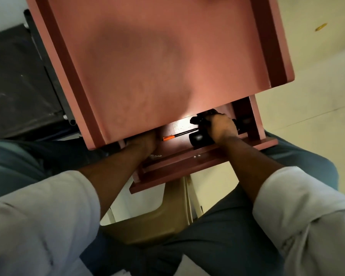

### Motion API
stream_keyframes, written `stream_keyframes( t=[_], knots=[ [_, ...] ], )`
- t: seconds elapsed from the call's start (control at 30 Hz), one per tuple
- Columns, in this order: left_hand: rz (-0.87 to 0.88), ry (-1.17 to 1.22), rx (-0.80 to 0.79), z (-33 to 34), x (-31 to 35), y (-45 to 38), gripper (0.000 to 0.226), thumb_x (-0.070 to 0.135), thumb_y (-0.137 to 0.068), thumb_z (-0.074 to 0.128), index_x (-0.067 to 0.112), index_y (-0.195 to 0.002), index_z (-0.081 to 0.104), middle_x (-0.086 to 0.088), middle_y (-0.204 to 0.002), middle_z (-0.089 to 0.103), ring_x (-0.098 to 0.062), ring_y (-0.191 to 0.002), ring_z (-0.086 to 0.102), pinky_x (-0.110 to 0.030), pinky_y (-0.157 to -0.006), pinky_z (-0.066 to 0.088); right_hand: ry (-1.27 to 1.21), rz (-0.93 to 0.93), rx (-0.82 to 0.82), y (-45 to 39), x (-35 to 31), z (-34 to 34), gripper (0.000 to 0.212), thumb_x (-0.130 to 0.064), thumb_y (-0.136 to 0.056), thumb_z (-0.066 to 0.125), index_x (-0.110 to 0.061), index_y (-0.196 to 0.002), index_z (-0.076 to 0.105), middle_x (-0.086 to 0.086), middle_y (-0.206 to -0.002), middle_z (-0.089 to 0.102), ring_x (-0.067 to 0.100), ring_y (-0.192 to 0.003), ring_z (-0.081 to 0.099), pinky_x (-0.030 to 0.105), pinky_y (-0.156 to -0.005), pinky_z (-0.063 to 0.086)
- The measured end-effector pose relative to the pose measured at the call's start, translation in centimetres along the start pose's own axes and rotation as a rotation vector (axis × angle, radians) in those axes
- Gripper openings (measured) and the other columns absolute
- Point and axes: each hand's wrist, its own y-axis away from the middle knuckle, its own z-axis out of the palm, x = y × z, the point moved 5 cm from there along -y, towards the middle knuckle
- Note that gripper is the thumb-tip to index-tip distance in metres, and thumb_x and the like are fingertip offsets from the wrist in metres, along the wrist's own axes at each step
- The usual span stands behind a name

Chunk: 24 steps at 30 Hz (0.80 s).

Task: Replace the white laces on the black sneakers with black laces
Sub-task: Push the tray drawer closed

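Desk [147,66]: flat, matte reddish-brown top with a raised darker rail along its left and right edges; a soft shadow lies on the middle of the surface.
Shelf [173,152]: open compartment under the desk's near edge, of the same painted wood, brightly lit inside, with a stepped front ledge.
Legs [217,226]: seated person's thighs in smooth grey-blue cloth, spread to either side of a beige moulded chair seat [147,222].
Sleeves [48,216]: pale, creased fabric, rolled back to leave both forearms bare.
Right hand [222,128]: reaches into the shelf at its right end; fingers curl over a black sneaker, gripping it.
Black sneaker [200,136]: lies inside the shelf near the right corner, rounded and dark, with a dull sheen on one smooth curved part; laces cannot be made out.
Left hand [145,142]: reaches under the desk's near edge at the shelf's left end; fingers are hidden, so open or closed cannot be told.
Pen [179,134]: thin dark rod with an orange end, lying on the shelf floor between the two hands.
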Motion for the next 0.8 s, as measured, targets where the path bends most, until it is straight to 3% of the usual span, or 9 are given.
stream_keyframes(
  t=[0.1, 0.23, 0.33, 0.37, 0.43, 0.53, 0.67, 0.73, 0.8],
  knots=[
    [0.2, 0.048, 0.044, -0.7, 2.1, 2.9, 0.064, 0.048, -0.095, 0.053, 0.012, -0.146, 0.039, -0.014, -0.143, 0.049, -0.031, -0.127, 0.049, -0.036, -0.105, 0.037, -0.004, -0.034, -0.024, 1.9, 0.5, -0.7, 0.028, -0.024, -0.093, 0.061, -0.022, -0.12, 0.065, 0.01, -0.116, 0.065, 0.029, -0.104, 0.062, 0.039, -0.093, 0.051],
    [0.418, 0.022, 0.009, 0.3, 4.1, 7.4, 0.09, 0.07, -0.082, 0.054, 0.017, -0.151, 0.032, -0.009, -0.154, 0.036, -0.025, -0.138, 0.039, -0.038, -0.112, 0.035, 0.063, -0.268, -0.31, 5.9, -0.8, -0.6, 0.029, -0.029, -0.089, 0.067, -0.02, -0.116, 0.068, -0.001, -0.112, 0.067, 0.018, -0.104, 0.062, 0.036, -0.094, 0.05],
    [0.482, -0.145, -0.005, 1.8, 5.0, 9.3, 0.086, 0.06, -0.078, 0.067, 0.021, -0.148, 0.034, -0.008, -0.147, 0.04, -0.027, -0.133, 0.039, -0.039, -0.108, 0.038, 0.135, -0.391, -0.469, 9.4, -2.1, 0.2, 0.031, -0.026, -0.085, 0.073, -0.018, -0.114, 0.069, -0.005, -0.108, 0.068, 0.013, -0.1, 0.062, 0.031, -0.091, 0.049],
    [0.478, -0.2, 0.008, 2.1, 5.0, 9.8, 0.081, 0.054, -0.079, 0.069, 0.023, -0.147, 0.036, -0.008, -0.145, 0.04, -0.028, -0.131, 0.04, -0.039, -0.106, 0.039, 0.218, -0.422, -0.439, 10.1, -2.4, 0.3, 0.03, -0.024, -0.085, 0.072, -0.019, -0.114, 0.068, -0.003, -0.111, 0.068, 0.015, -0.101, 0.062, 0.032, -0.091, 0.049],
    [0.45, -0.262, 0.04, 2.2, 4.8, 10.2, 0.068, 0.044, -0.081, 0.07, 0.025, -0.141, 0.043, -0.008, -0.141, 0.041, -0.029, -0.129, 0.041, -0.038, -0.103, 0.04, 0.489, -0.483, -0.215, 10.7, -3.2, -0.4, 0.032, -0.026, -0.087, 0.068, -0.023, -0.118, 0.064, 0.001, -0.12, 0.063, 0.019, -0.112, 0.055, 0.038, -0.099, 0.045],
    [0.403, -0.405, 0.166, 0.8, 5.3, 10.9, 0.062, 0.046, -0.081, 0.071, 0.027, -0.135, 0.047, -0.007, -0.134, 0.041, -0.029, -0.125, 0.041, -0.038, -0.096, 0.037, 0.764, -0.544, 0.098, 11.4, -4.0, -1.4, 0.056, -0.038, -0.086, 0.066, -0.029, -0.137, 0.044, 0.006, -0.137, 0.041, 0.028, -0.13, 0.037, 0.048, -0.111, 0.03],
    [0.355, -0.58, 0.397, -1.6, 6.2, 11.2, 0.087, 0.046, -0.079, 0.072, 0.031, -0.146, 0.02, -0.01, -0.152, 0.019, -0.032, -0.133, 0.027, -0.044, -0.102, 0.028, 0.67, -0.534, 0.279, 10.7, -4.7, -2.6, 0.076, -0.035, -0.082, 0.071, -0.03, -0.144, 0.027, 0.01, -0.15, 0.024, 0.034, -0.14, 0.022, 0.053, -0.116, 0.018],
    [0.285, -0.538, 0.441, -3.5, 5.4, 10.3, 0.094, 0.045, -0.083, 0.069, 0.031, -0.152, 0.008, -0.013, -0.159, 0.0, -0.038, -0.144, 0.011, -0.051, -0.111, 0.021, 0.624, -0.536, 0.355, 9.3, -5.7, -3.5, 0.077, -0.032, -0.083, 0.07, -0.028, -0.145, 0.025, 0.01, -0.153, 0.02, 0.035, -0.142, 0.02, 0.053, -0.117, 0.019],
    [0.228, -0.465, 0.46, -5.9, 4.5, 9.1, 0.09, 0.041, -0.089, 0.064, 0.029, -0.154, 0.003, -0.013, -0.161, -0.004, -0.038, -0.147, 0.003, -0.052, -0.115, 0.016, 0.587, -0.532, 0.42, 7.6, -7.0, -4.5, 0.072, -0.026, -0.086, 0.067, -0.025, -0.145, 0.027, 0.011, -0.153, 0.023, 0.035, -0.14, 0.024, 0.051, -0.117, 0.022]
  ],
)
